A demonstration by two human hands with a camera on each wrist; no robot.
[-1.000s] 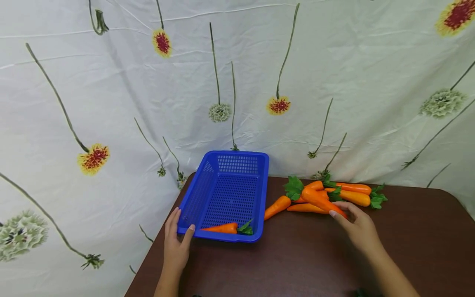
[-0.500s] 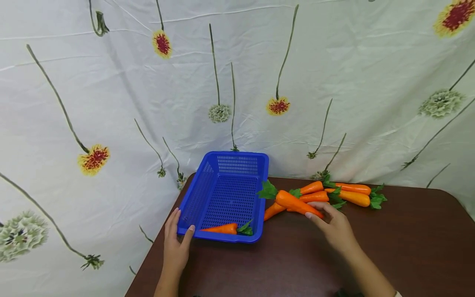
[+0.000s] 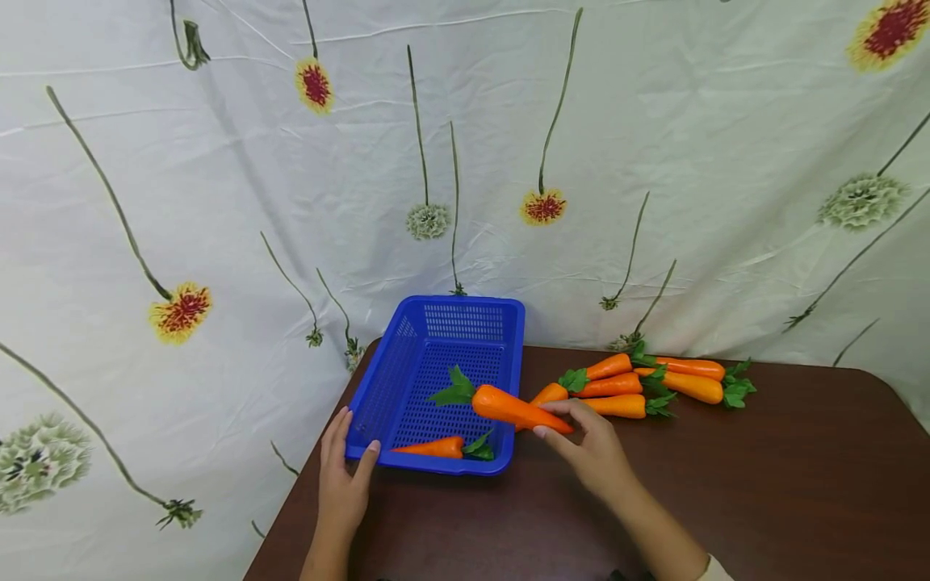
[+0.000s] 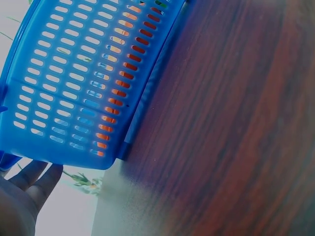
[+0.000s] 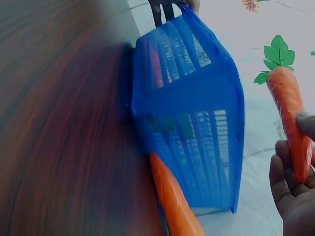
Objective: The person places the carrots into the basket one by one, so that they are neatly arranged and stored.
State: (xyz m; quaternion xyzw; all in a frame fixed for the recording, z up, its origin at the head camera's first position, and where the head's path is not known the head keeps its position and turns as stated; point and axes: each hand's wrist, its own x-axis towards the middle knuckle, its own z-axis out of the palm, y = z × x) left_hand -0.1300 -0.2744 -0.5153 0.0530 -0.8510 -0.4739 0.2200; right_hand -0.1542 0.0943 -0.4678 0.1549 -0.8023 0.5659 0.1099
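Note:
My right hand [image 3: 599, 460] pinches an orange carrot [image 3: 501, 403] near its pointed tip, thumb against fingers. Its green leaves point left, over the blue plastic basket [image 3: 519, 347]; the right wrist view shows this carrot [image 5: 286, 96] raised above the basket's rim. Inside the basket, another leafy carrot [image 3: 436, 448] lies along the near wall. My left hand [image 3: 344, 480] holds the basket's near left corner, with the thumb on the front rim and fingers along the left side. In the left wrist view, fingers [image 4: 42, 184] touch the corner of the slotted wall.
Right of the basket, several carrots [image 3: 617, 406] lie in a loose pile on the dark brown table [image 3: 799, 468]. One carrot [image 5: 174, 201] lies close against the basket's outer right side. A white flowered cloth [image 3: 654, 121] hangs behind the table.
My right hand has carried the carrot leftward from the pile, so its leafy end is now above the basket. My left hand stays on the basket corner.

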